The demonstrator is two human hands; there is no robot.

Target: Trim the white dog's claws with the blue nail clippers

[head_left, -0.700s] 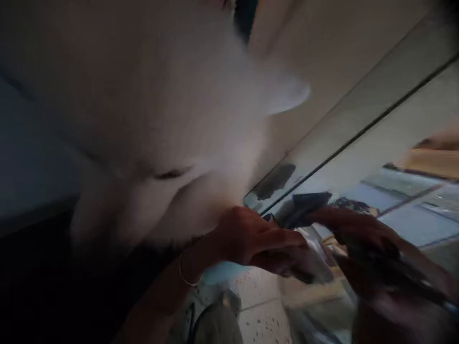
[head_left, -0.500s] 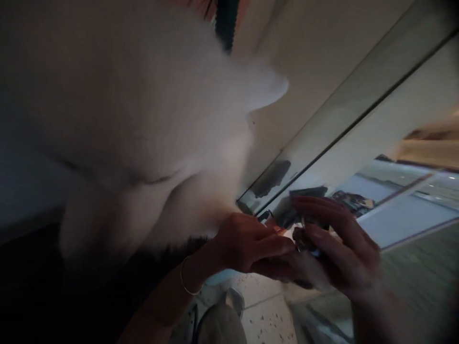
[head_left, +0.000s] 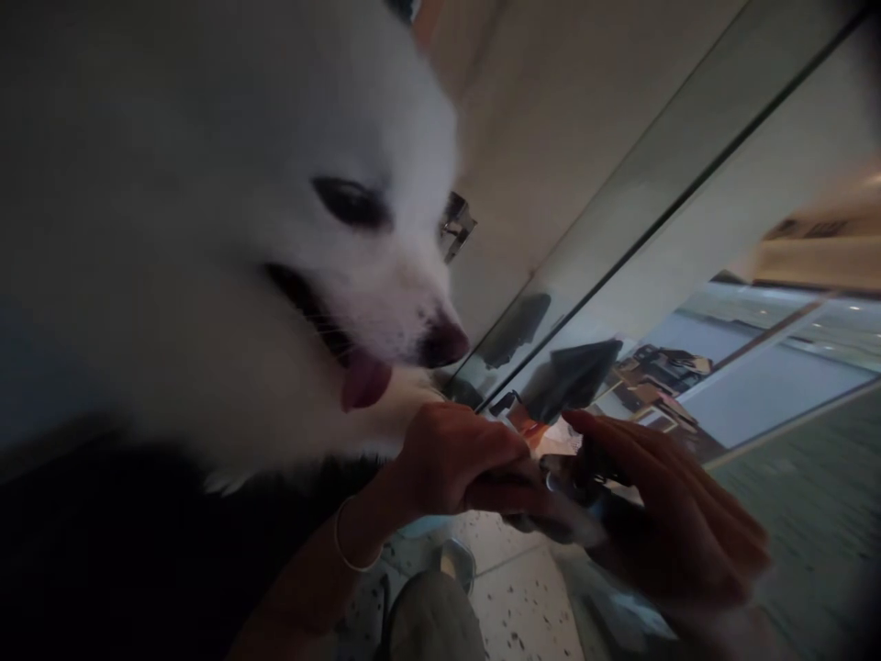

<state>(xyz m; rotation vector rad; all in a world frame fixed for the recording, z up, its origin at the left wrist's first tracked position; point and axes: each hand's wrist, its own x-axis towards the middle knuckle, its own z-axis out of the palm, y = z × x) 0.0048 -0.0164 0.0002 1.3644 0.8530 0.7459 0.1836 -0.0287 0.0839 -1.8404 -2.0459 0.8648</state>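
A white fluffy dog (head_left: 275, 275) fills the left of the view, its mouth open and tongue out. Its nose is just above my left hand (head_left: 454, 459), which has a thin bangle on the wrist. That hand is closed around the dog's paw (head_left: 557, 528), whose pale tip sticks out past my fingers. My right hand (head_left: 667, 532) is close by on the right, its fingers curled on a small dark tool (head_left: 578, 476) held against the paw. The dim light hides what kind of tool it is.
A glass panel with a dark frame line (head_left: 653, 229) runs diagonally on the right and reflects the room. A beige wall (head_left: 551, 119) is behind it. Speckled floor tiles (head_left: 516, 606) and my knee (head_left: 433, 624) show below my hands.
The dog has turned its head, so its eye, nose and tongue now show. My right hand has drawn in close to my left hand and the paw.
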